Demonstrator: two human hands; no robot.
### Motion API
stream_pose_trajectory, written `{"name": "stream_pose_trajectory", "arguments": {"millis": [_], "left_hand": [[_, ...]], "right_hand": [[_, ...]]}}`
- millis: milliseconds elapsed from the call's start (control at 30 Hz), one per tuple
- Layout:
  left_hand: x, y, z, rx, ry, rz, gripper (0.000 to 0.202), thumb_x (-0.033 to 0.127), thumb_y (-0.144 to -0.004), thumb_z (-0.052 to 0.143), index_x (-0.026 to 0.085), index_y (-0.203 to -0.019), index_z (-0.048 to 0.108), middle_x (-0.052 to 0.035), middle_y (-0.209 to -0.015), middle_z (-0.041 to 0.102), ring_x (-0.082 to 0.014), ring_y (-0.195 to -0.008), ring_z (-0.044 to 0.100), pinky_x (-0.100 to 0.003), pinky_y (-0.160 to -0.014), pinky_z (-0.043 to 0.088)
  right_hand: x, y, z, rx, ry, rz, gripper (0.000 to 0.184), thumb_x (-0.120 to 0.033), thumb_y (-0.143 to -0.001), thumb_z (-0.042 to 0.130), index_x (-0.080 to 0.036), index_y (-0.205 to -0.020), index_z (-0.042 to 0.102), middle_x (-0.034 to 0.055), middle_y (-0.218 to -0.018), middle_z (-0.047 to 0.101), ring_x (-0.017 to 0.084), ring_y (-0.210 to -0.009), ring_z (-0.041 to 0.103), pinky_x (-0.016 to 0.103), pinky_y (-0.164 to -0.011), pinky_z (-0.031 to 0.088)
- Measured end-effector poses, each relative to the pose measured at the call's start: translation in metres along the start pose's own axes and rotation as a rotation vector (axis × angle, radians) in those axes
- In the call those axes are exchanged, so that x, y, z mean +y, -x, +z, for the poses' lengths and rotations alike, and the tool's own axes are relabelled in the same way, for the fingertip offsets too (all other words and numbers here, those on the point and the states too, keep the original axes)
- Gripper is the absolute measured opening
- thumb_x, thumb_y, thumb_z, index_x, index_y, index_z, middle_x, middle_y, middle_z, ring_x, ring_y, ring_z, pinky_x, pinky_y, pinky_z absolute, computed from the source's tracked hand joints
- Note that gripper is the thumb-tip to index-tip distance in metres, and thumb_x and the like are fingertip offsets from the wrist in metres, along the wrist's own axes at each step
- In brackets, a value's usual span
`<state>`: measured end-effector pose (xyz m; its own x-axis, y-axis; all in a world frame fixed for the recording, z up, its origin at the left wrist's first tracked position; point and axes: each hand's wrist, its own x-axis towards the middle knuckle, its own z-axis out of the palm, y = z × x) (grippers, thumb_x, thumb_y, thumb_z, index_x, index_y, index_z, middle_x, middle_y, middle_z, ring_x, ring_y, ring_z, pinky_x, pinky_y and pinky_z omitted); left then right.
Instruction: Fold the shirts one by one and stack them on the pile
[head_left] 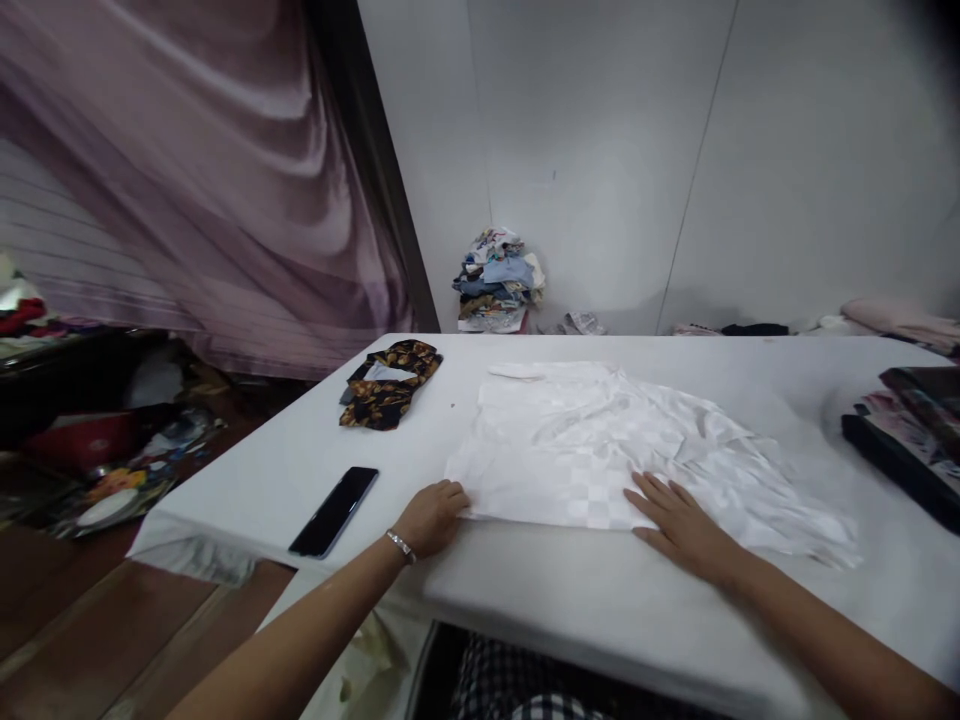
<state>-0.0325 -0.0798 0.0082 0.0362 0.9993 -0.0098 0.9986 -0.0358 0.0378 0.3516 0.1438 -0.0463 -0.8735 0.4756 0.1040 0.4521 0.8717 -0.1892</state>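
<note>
Item under examination: a white garment (555, 440), spread on the white-covered table (570, 590), close to its near edge and between the person's two hands. The cloth carries a tone-on-tone check of duller and shinier squares, clearest along the near middle portion. The left part lies fairly flat, with a nearly straight near edge. At the far side a narrow, band-like strip juts slightly to the left. The right part is rumpled, its creases slanting down toward the near right, where the cloth ends in a loose, uneven edge.

Left hand (433, 518): at the near left corner of the garment, fingers curled and touching the cloth; whether the corner is pinched cannot be told. A bracelet (401, 545) is worn at that wrist. Right hand (679, 525): laid palm down on the near part of the garment, fingers spread, gripping nothing.

Surroundings: a dark phone (334, 511) lies left of the left hand, with a black-and-gold patterned cloth (386, 402) beyond it. Folded dark and patterned fabrics (919, 425) are stacked at the table's right side
</note>
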Motion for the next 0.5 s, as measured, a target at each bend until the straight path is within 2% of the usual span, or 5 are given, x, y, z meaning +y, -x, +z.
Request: {"name": "stream_pose_trajectory", "arguments": {"millis": [133, 233, 300, 400, 500], "left_hand": [[0.003, -0.019, -0.009, 0.156, 0.14, -0.035, 0.041, 0.047, -0.087, 0.052, 0.022, -0.118, 0.058, -0.0082, -0.122, 0.061, -0.0231, -0.11, 0.056, -0.04, -0.094, 0.044], [0.01, -0.059, -0.005, 0.225, 0.181, -0.012, 0.05, 0.053, -0.091, 0.041, 0.021, -0.127, 0.054, -0.01, -0.138, 0.051, -0.0237, -0.127, 0.046, -0.043, -0.106, 0.037], [0.013, -0.087, 0.005, 0.168, 0.152, -0.053, 0.055, 0.055, -0.09, 0.039, 0.02, -0.132, 0.051, -0.0109, -0.146, 0.042, -0.026, -0.135, 0.036, -0.046, -0.111, 0.029], [0.012, -0.114, 0.025, 0.024, 0.09, -0.211, 0.065, 0.057, -0.09, 0.037, 0.016, -0.139, 0.044, -0.0135, -0.152, 0.031, -0.0296, -0.141, 0.023, -0.05, -0.113, 0.021], [0.007, -0.12, 0.041, -0.029, 0.067, -0.276, 0.07, 0.06, -0.09, 0.03, 0.015, -0.144, 0.036, -0.0131, -0.154, 0.025, -0.0282, -0.143, 0.018, -0.05, -0.114, 0.017]], "right_hand": [[0.006, -0.001, 0.008, -0.028, -0.008, 0.03, 0.058, -0.058, -0.093, 0.035, -0.032, -0.145, 0.034, 0.0031, -0.154, 0.019, 0.028, -0.142, 0.017, 0.054, -0.113, 0.022], [0.001, -0.002, 0.004, -0.005, -0.004, 0.053, 0.059, -0.058, -0.092, 0.035, -0.032, -0.146, 0.034, 0.0034, -0.154, 0.019, 0.029, -0.142, 0.015, 0.056, -0.114, 0.017], [-0.002, -0.002, 0.001, -0.04, -0.037, 0.054, 0.06, -0.059, -0.092, 0.037, -0.03, -0.144, 0.037, 0.0042, -0.153, 0.022, 0.03, -0.142, 0.018, 0.056, -0.113, 0.018], [0.003, -0.004, -0.009, -0.076, -0.152, 0.047, 0.056, -0.056, -0.093, 0.037, -0.031, -0.143, 0.039, 0.0023, -0.152, 0.025, 0.027, -0.141, 0.022, 0.051, -0.114, 0.022], [0.028, -0.023, -0.031, 0.059, -0.26, 0.177, 0.053, -0.053, -0.093, 0.036, -0.029, -0.14, 0.045, 0.002, -0.149, 0.036, 0.024, -0.138, 0.031, 0.043, -0.111, 0.032]]}}
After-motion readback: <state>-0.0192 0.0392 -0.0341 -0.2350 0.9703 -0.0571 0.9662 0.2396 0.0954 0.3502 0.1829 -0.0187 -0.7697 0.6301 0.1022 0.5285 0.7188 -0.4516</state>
